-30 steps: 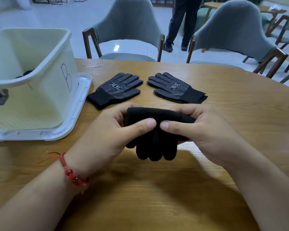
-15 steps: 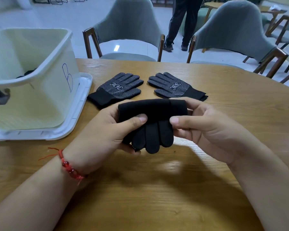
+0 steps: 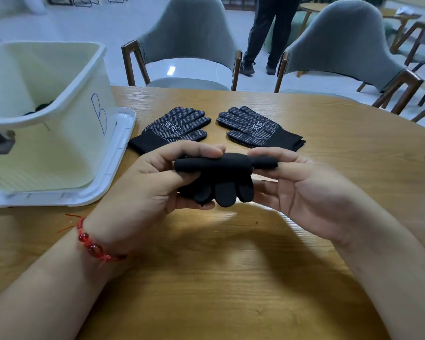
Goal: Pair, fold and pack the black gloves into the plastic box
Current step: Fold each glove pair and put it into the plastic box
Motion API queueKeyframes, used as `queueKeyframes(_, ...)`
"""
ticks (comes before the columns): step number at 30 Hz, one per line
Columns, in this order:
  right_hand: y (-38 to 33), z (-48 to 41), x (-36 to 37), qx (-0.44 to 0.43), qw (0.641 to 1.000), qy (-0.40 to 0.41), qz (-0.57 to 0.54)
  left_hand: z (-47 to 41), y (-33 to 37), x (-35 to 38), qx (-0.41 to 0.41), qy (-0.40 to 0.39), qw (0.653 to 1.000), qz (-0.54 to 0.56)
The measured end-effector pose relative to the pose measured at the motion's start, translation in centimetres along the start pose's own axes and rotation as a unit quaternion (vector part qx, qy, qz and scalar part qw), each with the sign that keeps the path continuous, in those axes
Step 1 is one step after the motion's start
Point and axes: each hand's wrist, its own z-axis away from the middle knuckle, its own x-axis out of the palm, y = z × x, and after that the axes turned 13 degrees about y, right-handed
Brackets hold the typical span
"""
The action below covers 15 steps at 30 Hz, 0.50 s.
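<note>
pinching a folded pair of black gloves (image 3: 219,176) just above the table (image 3: 231,278)
left hand (image 3: 142,185) clamped on its left end, right hand (image 3: 307,190) on its right; beyond, dotted gloves (image 3: 174,128) flat beside the plastic box (image 3: 59,148).

The folded gloves (image 3: 221,177) are plain black, with no pattern on the side that shows. The left glove (image 3: 174,130) and the right glove (image 3: 253,130) on the table are also black, but with many small white dots and a white printed mark; their cuffs are plain black. The plastic box (image 3: 59,133) is pale cream-white with a blue letter B (image 3: 99,114), and the lid (image 3: 118,153) under it is white. The table (image 3: 231,278) is brown wood with grain. The bracelet (image 3: 88,244) is red.
</note>
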Motion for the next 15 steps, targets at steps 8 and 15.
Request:
queueKeyframes(8,0.0,0.2,-0.2,0.025,0.999,-0.015,0.02,0.0,-0.3,-0.8,-0.047,-0.007,0.999,0.012)
queueKeyframes(15,1.0,0.8,1.4,-0.062,0.991,0.034,0.11,-0.3,-0.9,-0.1,0.013,0.051,0.992,-0.116)
